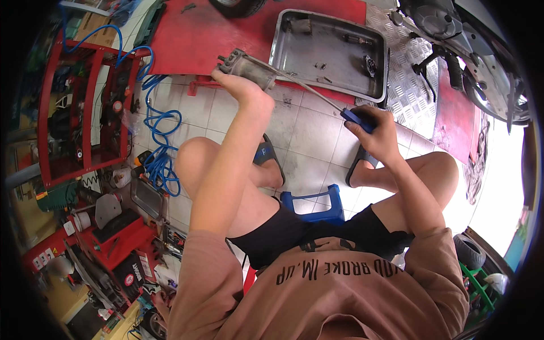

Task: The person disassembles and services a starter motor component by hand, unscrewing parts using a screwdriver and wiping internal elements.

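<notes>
My left hand [242, 89] is closed around a dull grey cylindrical starter motor [249, 69], holding it up in front of the red platform's edge. My right hand [378, 131] grips the blue handle of a long screwdriver [317, 95]. Its thin shaft runs left and away from me to the motor; where the tip sits is too small to tell. Just beyond lies a metal tray [273, 48]. It holds a cylindrical metal piece [300, 25], an armature-like part [358, 39], a dark part [370, 66] and several small pieces [322, 67].
A red platform [198, 34] supports the tray. At right stands a motorcycle [453, 34] over a checkered metal plate [405, 73]. Left are a red rack [85, 107] and coiled blue hose [161, 153]. A blue stool [317, 207] is between my legs, on the tiled floor.
</notes>
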Motion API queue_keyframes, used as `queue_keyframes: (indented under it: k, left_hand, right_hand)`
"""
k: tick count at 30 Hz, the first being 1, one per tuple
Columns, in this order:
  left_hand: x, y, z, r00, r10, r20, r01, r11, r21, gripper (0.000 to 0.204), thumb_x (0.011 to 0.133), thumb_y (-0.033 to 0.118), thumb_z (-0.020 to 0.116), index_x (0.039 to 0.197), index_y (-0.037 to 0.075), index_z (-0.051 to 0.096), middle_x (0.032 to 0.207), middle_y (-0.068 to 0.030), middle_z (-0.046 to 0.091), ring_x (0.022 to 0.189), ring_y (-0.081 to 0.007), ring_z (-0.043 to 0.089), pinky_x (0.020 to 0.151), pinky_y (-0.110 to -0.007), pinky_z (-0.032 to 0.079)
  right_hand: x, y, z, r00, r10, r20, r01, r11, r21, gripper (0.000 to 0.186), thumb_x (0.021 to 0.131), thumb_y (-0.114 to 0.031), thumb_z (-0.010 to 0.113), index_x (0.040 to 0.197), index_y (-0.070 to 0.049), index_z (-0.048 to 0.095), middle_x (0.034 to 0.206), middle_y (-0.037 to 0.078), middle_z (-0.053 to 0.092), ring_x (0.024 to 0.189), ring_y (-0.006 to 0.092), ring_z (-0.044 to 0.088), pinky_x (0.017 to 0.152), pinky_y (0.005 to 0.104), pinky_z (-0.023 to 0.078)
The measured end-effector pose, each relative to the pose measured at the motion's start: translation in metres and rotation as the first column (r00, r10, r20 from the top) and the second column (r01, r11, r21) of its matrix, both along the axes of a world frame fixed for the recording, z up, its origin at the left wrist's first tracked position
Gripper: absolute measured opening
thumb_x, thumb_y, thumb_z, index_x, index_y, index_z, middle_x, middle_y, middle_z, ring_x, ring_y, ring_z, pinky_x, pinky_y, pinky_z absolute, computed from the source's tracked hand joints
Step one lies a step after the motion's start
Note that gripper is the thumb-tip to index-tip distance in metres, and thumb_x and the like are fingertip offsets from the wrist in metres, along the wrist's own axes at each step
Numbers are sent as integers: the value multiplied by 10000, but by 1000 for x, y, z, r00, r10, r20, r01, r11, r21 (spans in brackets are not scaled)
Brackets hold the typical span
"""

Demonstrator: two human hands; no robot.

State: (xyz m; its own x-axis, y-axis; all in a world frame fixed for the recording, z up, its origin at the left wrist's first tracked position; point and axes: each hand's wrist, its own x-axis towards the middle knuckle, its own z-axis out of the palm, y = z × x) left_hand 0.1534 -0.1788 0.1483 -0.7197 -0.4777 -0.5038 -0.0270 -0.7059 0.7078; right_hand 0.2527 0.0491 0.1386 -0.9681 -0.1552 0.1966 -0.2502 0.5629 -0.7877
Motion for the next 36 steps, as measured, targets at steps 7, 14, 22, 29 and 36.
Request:
queue_keyframes:
  k: [7, 14, 22, 29, 36]
  left_hand:
    - [-2, -5, -12, 1000, 1, -6, -2, 998, -57, 609, 901, 576, 284, 1290, 165, 510, 1318, -10, 509, 1207, -188, 478, 1024, -354, 357]
    - [-4, -6, -15, 1000, -14, -11, 13, 999, -48, 567, 907, 561, 288, 1248, 179, 530, 1260, 9, 537, 1167, -172, 497, 997, -346, 377]
    - [-3, -5, -7, 999, -2, -33, 1, 1000, -30, 552, 915, 550, 285, 1236, 176, 533, 1241, 10, 541, 1142, -165, 509, 980, -345, 392]
    - [-2, -5, -8, 999, -26, 27, 28, 997, -72, 548, 922, 551, 293, 1233, 169, 531, 1229, 12, 547, 1136, -166, 512, 969, -337, 396]
    - [0, -1, -10, 1000, -24, 16, 25, 998, -62, 599, 925, 569, 277, 1312, 159, 477, 1304, 6, 510, 1197, -169, 472, 1018, -331, 353]
  right_hand:
    - [2, 2, 0, 992, -27, 123, 26, 1000, 3, 266, 760, -145, 755, 928, 44, 672, 767, 140, 696, 645, 177, 653, 638, 283, 509]
    - [-1, 4, 7, 980, -34, 197, 43, 998, -40, 295, 732, -156, 777, 939, 23, 668, 768, 126, 694, 644, 178, 652, 639, 280, 509]
    - [1, -3, 7, 995, -6, 102, 1, 999, 45, 242, 758, -115, 750, 926, 40, 670, 734, 164, 674, 623, 244, 660, 622, 300, 509]
    - [-5, 0, 8, 983, 10, -182, 22, 985, 174, 236, 750, -83, 748, 930, 49, 674, 765, 196, 671, 621, 292, 662, 573, 309, 512]
    - [2, -3, -4, 993, -26, 117, 26, 1000, -3, 260, 750, -124, 768, 929, 50, 697, 765, 185, 684, 613, 264, 663, 589, 307, 509]
